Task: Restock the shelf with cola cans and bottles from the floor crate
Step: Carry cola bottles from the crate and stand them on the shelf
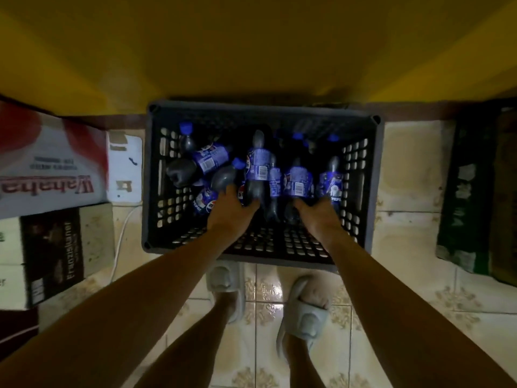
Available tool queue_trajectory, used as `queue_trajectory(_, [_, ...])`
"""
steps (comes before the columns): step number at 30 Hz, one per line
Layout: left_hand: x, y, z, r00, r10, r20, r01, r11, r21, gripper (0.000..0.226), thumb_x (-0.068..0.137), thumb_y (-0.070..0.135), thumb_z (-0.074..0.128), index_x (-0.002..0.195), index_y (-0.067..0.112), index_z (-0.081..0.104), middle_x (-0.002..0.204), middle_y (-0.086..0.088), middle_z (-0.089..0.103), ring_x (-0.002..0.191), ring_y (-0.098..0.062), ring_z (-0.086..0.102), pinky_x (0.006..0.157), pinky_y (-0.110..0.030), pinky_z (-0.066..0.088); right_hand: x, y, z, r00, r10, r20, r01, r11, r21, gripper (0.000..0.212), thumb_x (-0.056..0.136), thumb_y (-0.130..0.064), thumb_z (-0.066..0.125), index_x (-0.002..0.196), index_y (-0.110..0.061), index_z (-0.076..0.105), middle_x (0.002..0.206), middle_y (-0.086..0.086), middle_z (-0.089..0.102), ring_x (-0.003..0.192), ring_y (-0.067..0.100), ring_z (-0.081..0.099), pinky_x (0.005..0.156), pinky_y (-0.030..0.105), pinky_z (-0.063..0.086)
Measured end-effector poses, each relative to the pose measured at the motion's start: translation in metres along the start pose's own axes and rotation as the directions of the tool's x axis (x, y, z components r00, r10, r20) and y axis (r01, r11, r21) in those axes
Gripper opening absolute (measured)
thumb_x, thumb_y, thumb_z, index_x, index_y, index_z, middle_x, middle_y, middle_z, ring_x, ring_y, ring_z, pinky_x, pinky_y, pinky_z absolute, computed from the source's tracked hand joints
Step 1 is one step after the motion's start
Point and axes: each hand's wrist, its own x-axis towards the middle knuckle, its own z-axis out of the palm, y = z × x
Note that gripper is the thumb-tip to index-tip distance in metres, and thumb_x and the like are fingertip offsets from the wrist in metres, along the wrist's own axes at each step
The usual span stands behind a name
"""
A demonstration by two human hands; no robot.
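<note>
A dark plastic crate (151, 175) stands on the tiled floor in front of my feet. Several cola bottles with blue labels and blue caps lie jumbled inside it. My left hand (232, 211) reaches into the crate and curls its fingers round the lower end of a bottle (258, 169) in the middle. My right hand (319, 214) reaches in beside it, fingers curled round another bottle (298, 182). Both hands' fingertips are hidden behind the bottles. No cans show clearly.
A yellow surface (251, 51) rises just behind the crate. Cardboard boxes (47, 163) are stacked at the left, with a white cable (120, 242) on the floor. A dark green box (470, 197) stands at the right. My sandalled feet (305, 312) are just before the crate.
</note>
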Motion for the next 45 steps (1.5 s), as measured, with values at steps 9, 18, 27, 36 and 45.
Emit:
queue_trajectory(9, [0.043, 0.026, 0.041, 0.984, 0.042, -0.176, -0.045, 0.999, -0.014, 0.084, 0.080, 0.035, 0.081, 0.137, 0.002, 0.030, 0.137, -0.019, 0.040, 0.120, -0.040, 0.053, 0.096, -0.049, 0.051, 0.037, -0.002, 0.041, 0.995, 0.015, -0.102, -0.044, 0.954, -0.295, 0.114, 0.077, -0.068, 0.070, 0.154, -0.009, 0.010, 0.153, 0.024, 0.030, 0.135, 0.045, 0.042, 0.103, 0.051, 0.043])
queue_trajectory(18, [0.042, 0.025, 0.015, 0.998, -0.049, 0.028, 0.055, 0.955, -0.292, 0.082, 0.061, 0.024, 0.087, 0.131, 0.017, 0.045, 0.124, -0.008, 0.058, 0.112, -0.024, 0.060, 0.097, -0.040, 0.052, 0.027, -0.015, 0.007, 0.921, 0.071, 0.383, -0.152, 0.971, 0.185, 0.061, 0.087, -0.039, 0.072, 0.137, -0.020, 0.042, 0.120, 0.010, 0.066, 0.106, 0.029, 0.066, 0.090, 0.047, 0.057])
queue_trajectory(27, [-0.046, 0.031, -0.059, 0.834, -0.095, 0.543, 0.476, 0.622, -0.622, 0.014, 0.095, 0.011, 0.059, 0.108, 0.014, 0.062, 0.100, -0.011, 0.072, 0.090, -0.023, 0.070, 0.068, -0.042, 0.059, -0.090, 0.000, -0.026, 0.832, 0.033, 0.554, -0.398, 0.731, 0.555, 0.058, 0.077, -0.020, 0.068, 0.131, -0.006, 0.054, 0.125, 0.021, 0.066, 0.105, 0.035, 0.067, 0.079, 0.046, 0.058])
queue_trajectory(36, [-0.227, 0.023, -0.134, 0.717, 0.113, 0.688, 0.547, 0.521, -0.655, 0.066, 0.078, 0.007, 0.067, 0.141, 0.010, 0.048, 0.130, -0.022, 0.063, 0.117, -0.037, 0.063, 0.087, -0.049, 0.057, -0.253, 0.005, -0.065, 0.835, -0.121, 0.537, -0.255, 0.779, 0.572, 0.077, 0.068, -0.006, 0.073, 0.140, -0.015, 0.048, 0.131, 0.023, 0.063, 0.121, 0.044, 0.059, 0.102, 0.060, 0.047])
queue_trajectory(45, [-0.461, 0.071, -0.268, 0.714, 0.425, 0.557, 0.359, 0.461, -0.812, 0.109, 0.050, 0.003, 0.091, 0.144, 0.029, 0.042, 0.132, -0.015, 0.064, 0.112, -0.033, 0.067, 0.083, -0.049, 0.058, -0.510, -0.043, -0.129, 0.785, -0.352, 0.510, -0.018, 0.810, 0.586, 0.073, 0.081, 0.017, 0.053, 0.142, -0.023, 0.044, 0.116, 0.009, 0.067, 0.105, 0.027, 0.063, 0.087, 0.042, 0.053])
